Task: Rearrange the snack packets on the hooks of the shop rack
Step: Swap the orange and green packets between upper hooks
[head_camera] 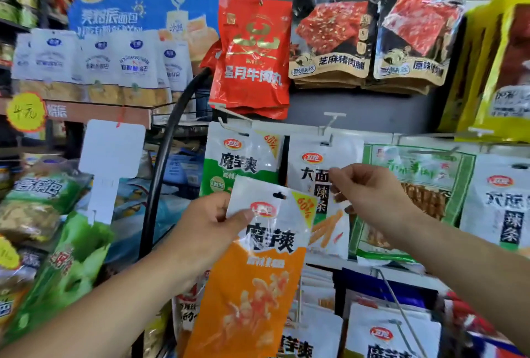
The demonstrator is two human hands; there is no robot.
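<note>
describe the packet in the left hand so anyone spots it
Find the big red packet hanging top centre of the rack. Below it, the left hand holds an orange-and-white packet, not hung. Its lower half is orange; the similar hung packet behind is green.

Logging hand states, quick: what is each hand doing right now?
Left hand: holding the orange packet.
Right hand: fingers curled at the white hanging packet; grip cannot be told.
</note>
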